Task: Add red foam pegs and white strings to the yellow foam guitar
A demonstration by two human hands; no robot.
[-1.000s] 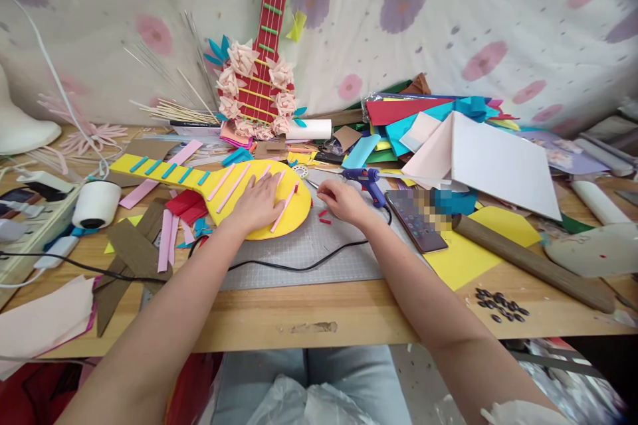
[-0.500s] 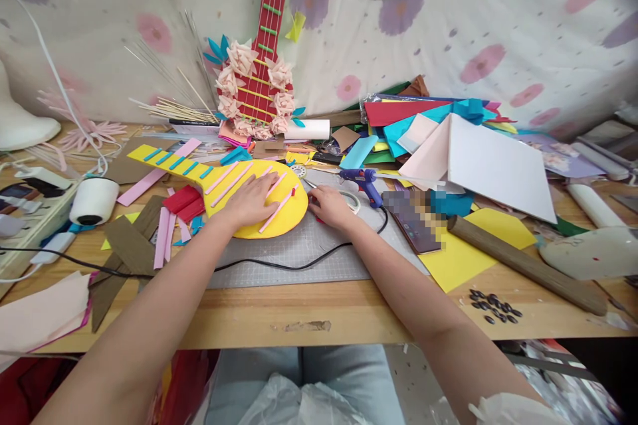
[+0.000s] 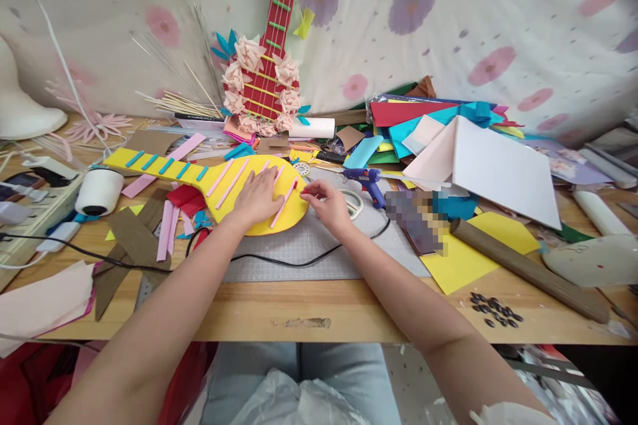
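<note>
A yellow guitar-shaped craft piece lies on the grey cutting mat, its neck pointing left. Blue strips cross the neck and pink strips cross the body. My left hand rests flat on the body, fingers spread. At the body's right edge is my right hand, its thumb and fingertips pinched together; whatever they may hold is too small to make out. A small red bit sits by the upper end of the rightmost pink strip. Just beyond the right hand lies a blue glue gun.
A red paper guitar with pink flowers leans on the back wall. A phone, brown roll and black beads are on the right. Coloured scraps and a white spool lie left. A black cable crosses the mat.
The yellow guitar has turned slightly, its neck end now lower and farther left. My right hand has its fingertips raised and pinched at the body's edge. My left hand stays on the body.
</note>
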